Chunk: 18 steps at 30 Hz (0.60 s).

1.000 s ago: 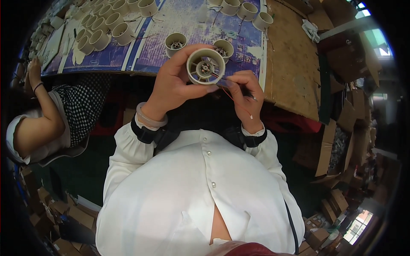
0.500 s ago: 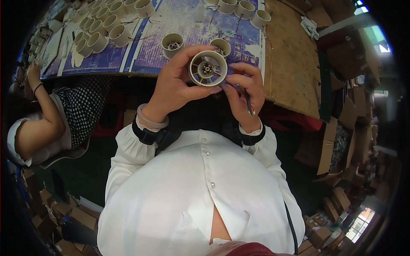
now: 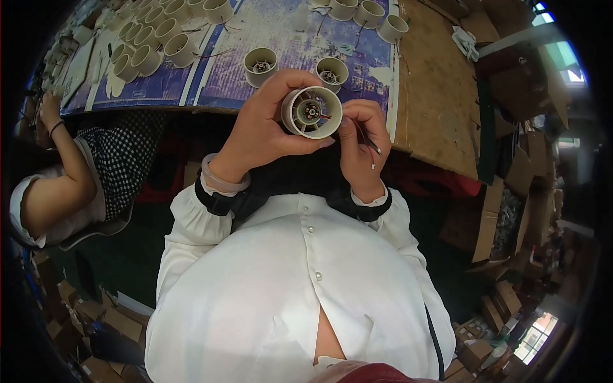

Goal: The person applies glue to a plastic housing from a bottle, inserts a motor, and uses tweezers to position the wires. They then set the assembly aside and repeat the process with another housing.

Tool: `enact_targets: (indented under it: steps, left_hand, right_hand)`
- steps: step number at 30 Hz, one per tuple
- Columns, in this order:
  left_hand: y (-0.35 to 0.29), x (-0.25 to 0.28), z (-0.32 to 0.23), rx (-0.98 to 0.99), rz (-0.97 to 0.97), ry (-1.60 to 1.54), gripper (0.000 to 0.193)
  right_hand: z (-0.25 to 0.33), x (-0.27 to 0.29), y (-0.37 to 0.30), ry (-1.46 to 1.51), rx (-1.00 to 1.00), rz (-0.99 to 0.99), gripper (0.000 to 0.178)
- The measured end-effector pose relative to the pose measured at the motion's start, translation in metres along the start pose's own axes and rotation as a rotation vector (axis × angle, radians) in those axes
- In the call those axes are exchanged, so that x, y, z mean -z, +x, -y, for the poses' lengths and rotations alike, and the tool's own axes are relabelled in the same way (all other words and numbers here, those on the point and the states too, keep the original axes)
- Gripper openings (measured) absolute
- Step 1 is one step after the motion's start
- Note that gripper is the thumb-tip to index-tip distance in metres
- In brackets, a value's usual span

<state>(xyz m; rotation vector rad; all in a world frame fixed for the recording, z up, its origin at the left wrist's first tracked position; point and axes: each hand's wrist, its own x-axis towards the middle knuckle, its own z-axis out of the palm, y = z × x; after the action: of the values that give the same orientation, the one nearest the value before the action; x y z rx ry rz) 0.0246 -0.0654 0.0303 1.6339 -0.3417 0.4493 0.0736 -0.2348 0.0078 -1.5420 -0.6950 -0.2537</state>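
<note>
My left hand (image 3: 265, 127) is wrapped round a cream fan housing (image 3: 295, 129), a short round tube with spokes and a small motor core inside. The tube's open end faces up toward me, a little tilted. To its right, my right hand (image 3: 364, 143) is closed in a pinch on thin wires (image 3: 365, 136) that come from the housing. Their loose end hangs below my fingers with a small pale plug. Just beyond my hands, two similar housings stand on the table: one housing (image 3: 260, 68) at the left and another housing (image 3: 331, 74) at the right.
Rows of cream housings (image 3: 145, 60) cover the table's (image 3: 223, 89) left side, with more at the far edge. Brown board (image 3: 434, 96) forms the right part. A co-worker's arm (image 3: 73, 169) is at the left. Cardboard boxes (image 3: 488, 220) stand at the right.
The housing has tilted and shifted slightly down and right. My right hand has moved a little left and down, its fingers now pinched together on the wires.
</note>
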Motion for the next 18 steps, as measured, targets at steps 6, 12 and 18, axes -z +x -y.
enact_targets:
  steps: [6, 12, 18]
  left_hand:
    - [-0.004, -0.005, 0.001, 0.124, -0.044, -0.213, 0.063]
    - [-0.003, -0.002, 0.006, 0.196, -0.083, -0.326, 0.058]
    - [0.005, 0.000, 0.007, 0.248, -0.086, -0.333, 0.053]
  right_hand:
    - [0.000, -0.005, -0.005, -0.068, 0.087, -0.018, 0.014]
    - [-0.001, -0.007, -0.001, -0.202, 0.281, -0.004, 0.018]
    - [-0.001, -0.003, 0.008, -0.192, 0.355, 0.073, 0.020]
